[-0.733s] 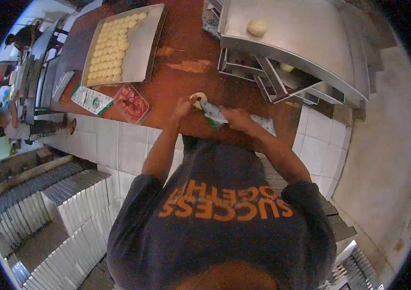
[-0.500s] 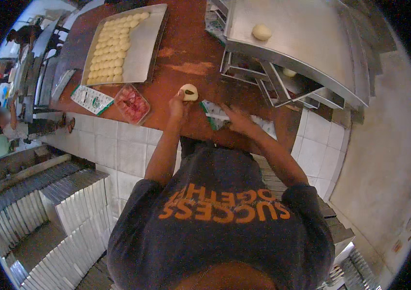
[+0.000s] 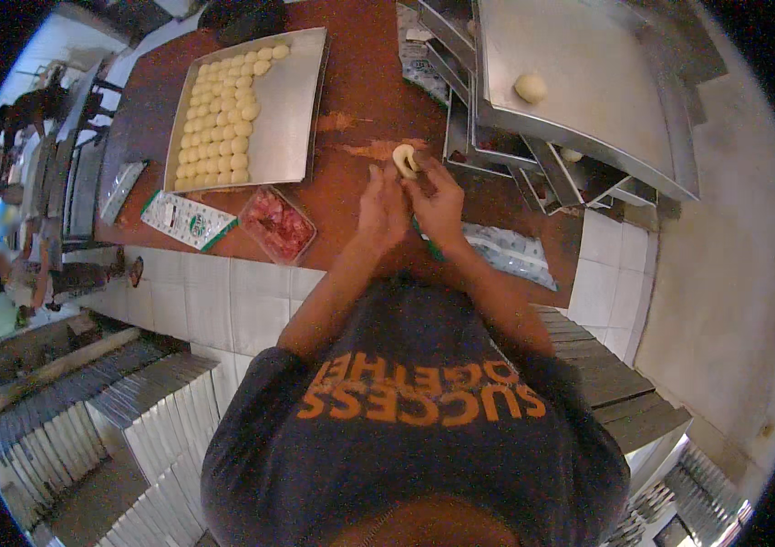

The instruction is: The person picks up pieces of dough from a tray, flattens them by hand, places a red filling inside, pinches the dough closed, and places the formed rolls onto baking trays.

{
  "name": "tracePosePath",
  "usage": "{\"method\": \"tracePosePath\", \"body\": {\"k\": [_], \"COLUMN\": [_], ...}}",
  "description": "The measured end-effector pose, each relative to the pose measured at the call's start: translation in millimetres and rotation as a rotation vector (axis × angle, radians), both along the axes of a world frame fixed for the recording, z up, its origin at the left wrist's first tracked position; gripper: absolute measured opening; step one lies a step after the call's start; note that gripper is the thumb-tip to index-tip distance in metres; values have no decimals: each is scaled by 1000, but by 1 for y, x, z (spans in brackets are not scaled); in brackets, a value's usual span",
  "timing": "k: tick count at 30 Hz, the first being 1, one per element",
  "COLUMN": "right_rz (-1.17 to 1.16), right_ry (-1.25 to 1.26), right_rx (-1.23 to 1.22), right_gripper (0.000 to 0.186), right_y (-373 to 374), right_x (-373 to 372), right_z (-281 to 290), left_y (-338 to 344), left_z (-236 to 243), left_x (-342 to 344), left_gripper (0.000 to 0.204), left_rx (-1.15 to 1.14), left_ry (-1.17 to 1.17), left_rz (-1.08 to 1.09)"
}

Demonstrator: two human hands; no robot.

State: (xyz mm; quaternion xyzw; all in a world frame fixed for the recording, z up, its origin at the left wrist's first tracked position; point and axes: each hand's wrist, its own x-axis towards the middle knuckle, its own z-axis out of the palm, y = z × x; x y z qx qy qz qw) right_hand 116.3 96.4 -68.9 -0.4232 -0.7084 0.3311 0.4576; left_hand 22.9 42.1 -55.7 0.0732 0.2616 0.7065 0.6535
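A pale piece of dough (image 3: 403, 159), bent over into a curved fold, is held up between my two hands above the brown table. My left hand (image 3: 381, 206) closes on it from the left, and my right hand (image 3: 439, 199) pinches its right edge. The inside of the dough cannot be made out. Beside my right forearm lies a printed white and green packet (image 3: 511, 252), partly hidden by the arm. To the left of my left hand stands a clear tub (image 3: 276, 226) of red, wet-looking pieces.
Dough balls (image 3: 216, 132) in rows fill the left part of a metal tray (image 3: 292, 123). Another printed packet (image 3: 185, 220) lies beside the tub. Stacked metal trays (image 3: 588, 118) at the right carry a single dough ball (image 3: 531, 87). Two people are in the left background.
My right hand has left the packet and come to the dough. The dough, earlier a round with a dark filling showing in my left hand, is now folded. My view has shifted slightly.
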Motion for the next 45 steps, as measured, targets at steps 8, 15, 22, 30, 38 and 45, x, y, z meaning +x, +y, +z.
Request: {"method": "tracePosePath", "body": {"k": [8,15,22,30,38,45], "right_rz": [270,84,46,125,179,120], "right_ry": [-14,-66,-245,-159,-36,-194], "right_rx": [-178,-264,357,172,67,447], "right_gripper": [32,29,29,31,23,20], "right_y": [0,-15,-12,-6,-16,-17], "right_x": [8,20,18,28,17,9], "right_z": [25,47,53,61,59,74], "left_y": [16,12,13,1,-10,-17], "left_z": [-9,5,33,36,35,30], "left_x": [-14,-4,17,15,27,18], "left_gripper": [32,25,16,31,24,23], "left_rx": [-16,-144,-192,-41,-179,-127], "left_ry": [33,683,405,248,590,65], "left_rz": [-106,-34,125,76,192,157]}}
